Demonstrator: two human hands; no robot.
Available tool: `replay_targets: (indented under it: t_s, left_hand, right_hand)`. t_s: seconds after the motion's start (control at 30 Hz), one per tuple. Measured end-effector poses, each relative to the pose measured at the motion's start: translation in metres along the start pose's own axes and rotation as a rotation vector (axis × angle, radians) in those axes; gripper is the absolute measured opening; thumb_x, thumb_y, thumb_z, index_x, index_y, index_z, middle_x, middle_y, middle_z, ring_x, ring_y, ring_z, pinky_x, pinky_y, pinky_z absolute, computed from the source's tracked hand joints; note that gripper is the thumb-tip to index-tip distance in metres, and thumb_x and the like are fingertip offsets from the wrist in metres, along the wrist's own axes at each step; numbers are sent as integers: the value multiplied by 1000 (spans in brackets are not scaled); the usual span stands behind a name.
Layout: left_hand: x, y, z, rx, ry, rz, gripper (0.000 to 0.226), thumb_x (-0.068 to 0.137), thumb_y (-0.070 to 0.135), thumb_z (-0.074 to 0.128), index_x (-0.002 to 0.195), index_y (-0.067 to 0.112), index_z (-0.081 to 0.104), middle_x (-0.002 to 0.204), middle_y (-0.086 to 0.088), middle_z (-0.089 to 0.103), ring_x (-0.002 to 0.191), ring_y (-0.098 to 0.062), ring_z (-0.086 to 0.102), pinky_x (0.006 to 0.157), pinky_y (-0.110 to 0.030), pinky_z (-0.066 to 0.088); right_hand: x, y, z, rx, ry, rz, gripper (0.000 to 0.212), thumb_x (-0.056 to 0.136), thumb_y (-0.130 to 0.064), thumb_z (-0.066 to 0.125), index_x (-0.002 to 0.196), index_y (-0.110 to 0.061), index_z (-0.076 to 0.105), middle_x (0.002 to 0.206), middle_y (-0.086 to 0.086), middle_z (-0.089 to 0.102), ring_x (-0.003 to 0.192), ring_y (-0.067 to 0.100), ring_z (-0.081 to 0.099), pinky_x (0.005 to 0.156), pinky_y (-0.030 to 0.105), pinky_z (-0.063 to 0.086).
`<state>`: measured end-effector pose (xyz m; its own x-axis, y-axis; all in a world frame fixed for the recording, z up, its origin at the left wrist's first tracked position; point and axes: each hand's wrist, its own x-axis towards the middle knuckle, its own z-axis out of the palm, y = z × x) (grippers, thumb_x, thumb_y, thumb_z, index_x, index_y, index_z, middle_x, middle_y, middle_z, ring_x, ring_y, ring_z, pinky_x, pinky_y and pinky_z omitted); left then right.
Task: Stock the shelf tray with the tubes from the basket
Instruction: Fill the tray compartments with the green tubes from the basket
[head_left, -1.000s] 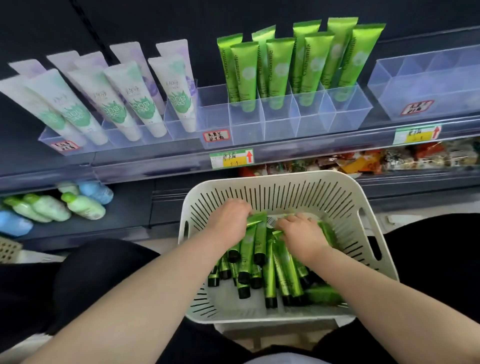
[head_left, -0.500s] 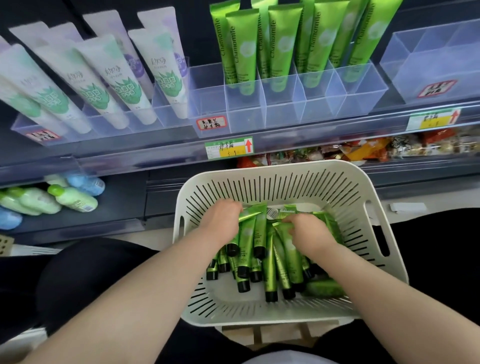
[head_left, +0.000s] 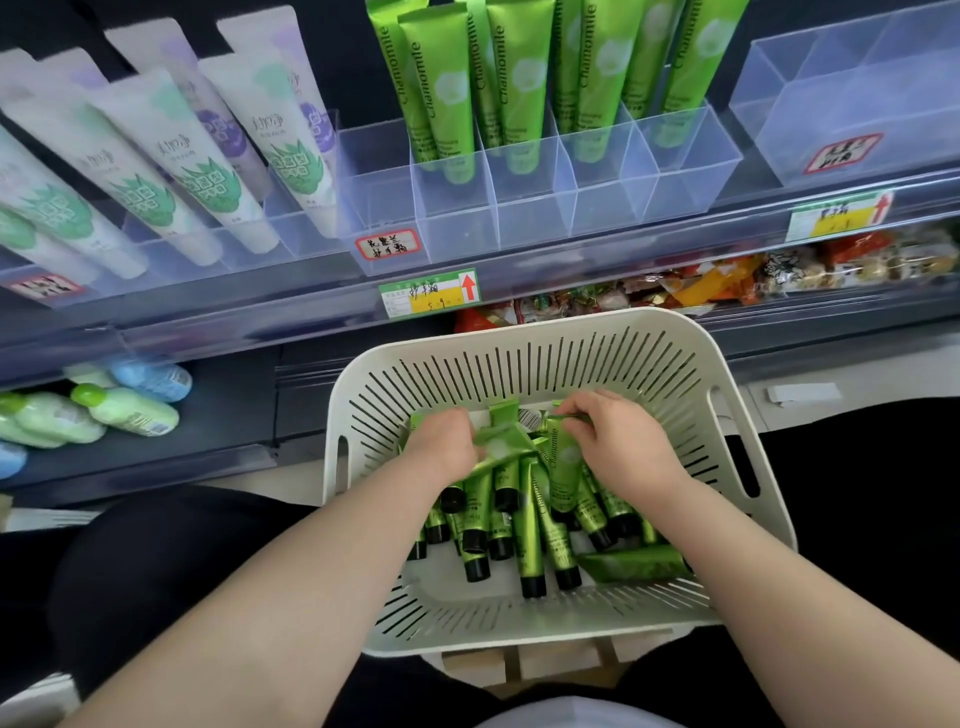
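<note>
From the head view, a pale slotted basket (head_left: 519, 338) sits in the near centre, on the person's lap, and both hands are down inside it. Green tubes (head_left: 530, 535) lie heaped on its floor, black caps pointing near and flat crimped ends pointing far.

The left hand (head_left: 444, 449) is curled over the crimped ends on the left of the heap, fingers closed down on them. One tube slants out from under it toward the right.

The right hand (head_left: 618, 441) is just beside it, fingertips pinching the flat end of a tube marked Chamomile that runs under the palm.

Beyond the basket, on the far shelf, stands the clear divided shelf tray (head_left: 545, 208), with matching green tubes upright in its middle compartments. White tubes (head_left: 208, 171) lean in a tray to its left, and small bottles (head_left: 130, 410) lie on the lower shelf at left.
</note>
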<state>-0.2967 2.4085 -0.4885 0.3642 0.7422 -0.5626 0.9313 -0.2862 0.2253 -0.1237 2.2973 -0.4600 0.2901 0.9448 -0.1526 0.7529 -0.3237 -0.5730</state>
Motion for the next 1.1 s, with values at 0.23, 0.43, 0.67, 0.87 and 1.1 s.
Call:
replay_targets:
  t_s: [0.23,0.43,0.67,0.87,1.1]
  left_hand:
    - [2,21,12,36,-100,57,54,84,31,71,134,21,51,126,-3,58,110,-24,57,85,-33,48]
    - [-9,28,5,-104,19,75,18,86,24,67,101,21,56,99,1,60,84,-18,53,65,-28,40]
    - [-40,27,-30,-345,165,219,20,90,33,61,103,20,53,98,-5,65,84,-22,65,73,-41,57]
    - [-67,35,-63,-480,387,276,14,88,32,65,93,30,52,73,13,55,58,2,52,48,-13,34]
    - [-110,45,-135,-426,637,481,18,85,20,69,97,30,59,85,16,60,79,-1,57,67,-16,41]
  right_hand:
    - [-1,2,-3,-16,-40,50,21,92,-31,59,111,-25,66,102,-7,68,87,13,62,73,33,54]
    - [-3,-4,-12,-7,-18,-1,18,93,-28,57,108,-26,68,100,-7,68,88,14,61,75,33,53]
    - [-14,-15,-33,-25,79,-83,16,92,-25,58,103,-27,69,98,-8,65,93,15,60,78,38,54]
    - [-19,-40,-64,-78,197,-192,17,91,-23,58,103,-26,70,97,-4,68,95,20,60,76,39,52]
    - [-13,-85,-122,-104,377,-320,17,93,-23,56,103,-25,69,98,-3,67,98,21,58,78,40,51]
